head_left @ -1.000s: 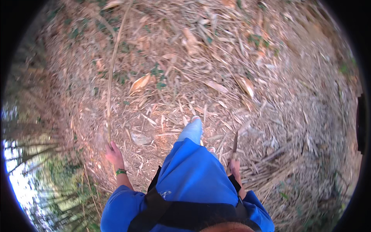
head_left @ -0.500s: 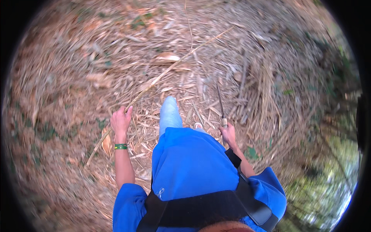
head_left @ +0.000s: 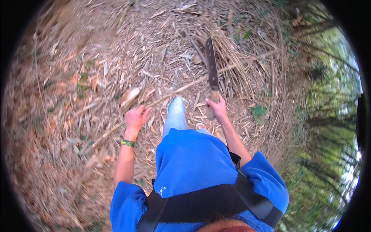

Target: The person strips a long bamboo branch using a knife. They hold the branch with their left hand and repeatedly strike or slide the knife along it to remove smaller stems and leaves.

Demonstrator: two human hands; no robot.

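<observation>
Most of the view is taken up by the litter-strewn ground point(head_left: 73, 170), smeared by blur, so single leaves and stalks can hardly be told apart towards the rim. Ahead of this ground, as landmark, is set the blue shirt point(head_left: 193, 158); its lower part is covered by a black harness point(head_left: 201, 205) and cut off by the bottom edge. To the right of the shirt, the trees point(head_left: 328, 154) are bent and blurred. Ahead of the shirt, a long stick point(head_left: 189, 84) is held slantwise, its near end left of the shirt; it is crossed by the blade, and whether the two touch cannot be told. Its far tip is lost among dry stalks. One jeans leg point(head_left: 176, 114) is shown ahead of the shirt; the other is mostly hidden by it. A broad-bladed knife point(head_left: 211, 63) is held ahead and slightly right of the shirt, blade pointing away. Its handle is gripped by the right hand point(head_left: 219, 108), forearm angled inward. By the left hand point(head_left: 135, 117), ahead-left of the shirt, the stick is clasped, back of the hand uppermost, thumb angled out, fingertips hidden.
</observation>
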